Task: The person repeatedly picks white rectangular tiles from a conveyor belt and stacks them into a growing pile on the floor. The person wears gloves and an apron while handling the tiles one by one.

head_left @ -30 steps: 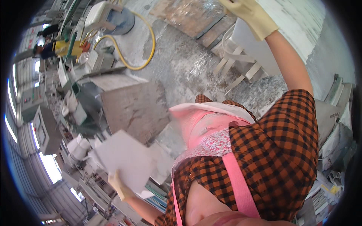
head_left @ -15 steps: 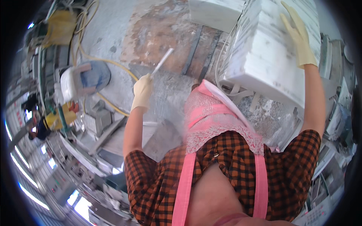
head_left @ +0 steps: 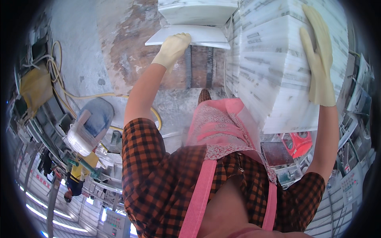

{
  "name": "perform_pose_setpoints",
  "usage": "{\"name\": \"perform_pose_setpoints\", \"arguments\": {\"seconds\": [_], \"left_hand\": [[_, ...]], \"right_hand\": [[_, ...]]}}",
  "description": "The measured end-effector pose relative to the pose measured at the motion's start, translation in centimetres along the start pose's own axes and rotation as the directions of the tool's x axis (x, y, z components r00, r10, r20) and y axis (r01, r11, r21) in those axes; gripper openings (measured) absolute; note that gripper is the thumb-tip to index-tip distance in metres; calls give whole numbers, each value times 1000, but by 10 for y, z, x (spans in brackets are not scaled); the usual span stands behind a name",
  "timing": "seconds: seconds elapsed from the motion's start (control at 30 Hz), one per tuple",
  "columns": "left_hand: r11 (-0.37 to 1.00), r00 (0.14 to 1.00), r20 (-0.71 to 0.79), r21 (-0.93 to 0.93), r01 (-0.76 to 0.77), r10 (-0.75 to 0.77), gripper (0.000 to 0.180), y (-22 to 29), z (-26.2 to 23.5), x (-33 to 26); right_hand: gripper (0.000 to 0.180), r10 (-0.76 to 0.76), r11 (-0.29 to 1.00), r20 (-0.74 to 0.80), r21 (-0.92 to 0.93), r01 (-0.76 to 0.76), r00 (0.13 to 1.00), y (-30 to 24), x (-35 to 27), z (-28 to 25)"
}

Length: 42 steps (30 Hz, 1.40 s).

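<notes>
One head-worn fisheye view looks steeply down the person's chest to the floor [head_left: 79, 47] (edges curving toward the rim), close over both outstretched arms; no second view shares the scene.

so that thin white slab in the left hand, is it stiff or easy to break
The white slab probably handles stiff: it juts out flat from the left hand without sagging. Being thin and stone-like, it is likely brittle at the edges and heavy for its size.

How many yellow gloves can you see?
2. The left glove grips a white tile up top; the right glove lies flat on the tile stack.
</notes>
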<state>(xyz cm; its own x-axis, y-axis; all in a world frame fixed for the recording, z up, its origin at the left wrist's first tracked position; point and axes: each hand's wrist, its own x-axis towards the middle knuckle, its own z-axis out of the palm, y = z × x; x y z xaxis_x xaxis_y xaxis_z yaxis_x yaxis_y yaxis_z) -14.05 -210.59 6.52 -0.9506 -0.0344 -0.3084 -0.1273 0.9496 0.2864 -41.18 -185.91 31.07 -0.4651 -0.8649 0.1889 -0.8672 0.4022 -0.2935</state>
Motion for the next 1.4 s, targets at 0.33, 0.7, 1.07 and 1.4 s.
{"name": "perform_pose_setpoints", "arguments": {"seconds": [0.33, 0.7, 1.07, 1.4], "left_hand": [[982, 981, -119, -125, 138, -153, 15, -15, 24, 53], [975, 977, 59, -74, 208, -204, 20, -25, 30, 95], [659, 418, -612, -751, -43, -671, 54, -72, 5, 74], [-358, 654, 177, -921, -154, -736, 61, -194, 218, 79]], "right_hand": [[41, 62, 984, 31, 163, -66, 998, 3, 23, 12], [43, 98, 984, 98, 136, -111, 990, 11, 29, 26], [45, 112, 989, 181, 74, -127, 977, 19, 27, 21], [53, 299, 952, 312, -165, -258, 902, 35, 22, 31]]}}
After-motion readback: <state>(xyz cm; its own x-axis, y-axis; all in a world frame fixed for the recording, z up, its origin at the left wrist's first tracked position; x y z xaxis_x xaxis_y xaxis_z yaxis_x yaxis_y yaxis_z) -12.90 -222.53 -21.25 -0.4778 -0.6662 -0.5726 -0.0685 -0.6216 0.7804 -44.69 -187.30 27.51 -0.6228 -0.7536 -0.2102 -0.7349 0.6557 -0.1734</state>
